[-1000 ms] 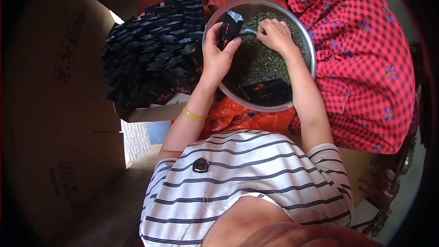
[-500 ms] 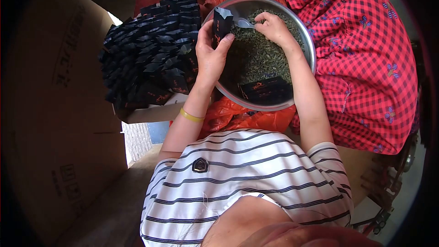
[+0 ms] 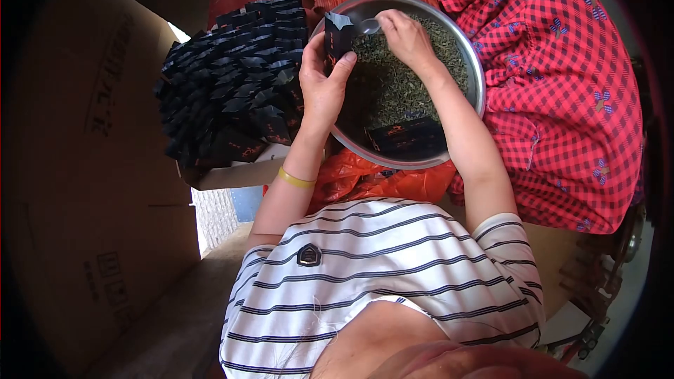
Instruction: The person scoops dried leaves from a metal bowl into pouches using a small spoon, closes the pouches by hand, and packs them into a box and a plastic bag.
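My left hand (image 3: 324, 81) is closed around a black packet (image 3: 338, 41), held upright at the basin's left rim with its silvery mouth at the top. A small clear spoon (image 3: 368, 26) is pinched in my right hand (image 3: 408, 41), its bowl close to the packet's mouth. What the spoon holds, if anything, I cannot make out. Below both hands is a metal basin (image 3: 479, 74) of dried green leaves (image 3: 400, 84) that look like tea. More black packets (image 3: 407, 137) lie on the leaves at the basin's near side.
To the left, many upright black packets (image 3: 232, 77) crowd a cardboard box (image 3: 235, 177). Red checked cloth (image 3: 562, 98) bulges on the right. An orange plastic bag (image 3: 351, 181) lies under the basin, and a large carton (image 3: 91, 168) stands far left.
My right hand has moved left and slightly up, bringing the spoon nearer to the packet's mouth. My left hand and its packet have hardly shifted.
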`<move>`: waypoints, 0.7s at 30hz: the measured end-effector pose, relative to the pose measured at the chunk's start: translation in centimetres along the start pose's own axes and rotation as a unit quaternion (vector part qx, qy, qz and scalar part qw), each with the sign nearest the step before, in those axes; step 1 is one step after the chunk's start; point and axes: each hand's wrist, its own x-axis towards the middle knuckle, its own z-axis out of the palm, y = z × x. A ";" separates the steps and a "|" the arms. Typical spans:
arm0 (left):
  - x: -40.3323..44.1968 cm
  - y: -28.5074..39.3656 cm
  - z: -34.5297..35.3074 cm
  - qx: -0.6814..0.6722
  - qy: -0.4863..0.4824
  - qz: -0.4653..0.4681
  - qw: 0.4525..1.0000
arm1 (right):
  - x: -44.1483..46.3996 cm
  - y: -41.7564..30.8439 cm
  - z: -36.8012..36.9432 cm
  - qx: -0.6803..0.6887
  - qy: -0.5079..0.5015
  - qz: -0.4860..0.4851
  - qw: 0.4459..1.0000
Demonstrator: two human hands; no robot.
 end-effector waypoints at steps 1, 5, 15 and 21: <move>0.0 0.0 0.0 0.002 0.003 0.005 1.000 | 0.2 0.0 -0.7 -0.037 -0.005 0.014 0.999; -0.1 0.0 -0.1 0.003 -0.009 -0.009 1.000 | -0.5 1.8 0.8 0.001 -0.080 0.057 0.995; 0.0 -0.6 -0.5 0.099 -0.034 -0.019 0.994 | 1.1 0.1 -2.0 0.253 -0.055 0.237 0.937; -0.1 -1.0 -0.5 0.193 -0.045 -0.013 0.980 | 0.8 -0.8 -5.7 0.383 0.053 0.192 0.902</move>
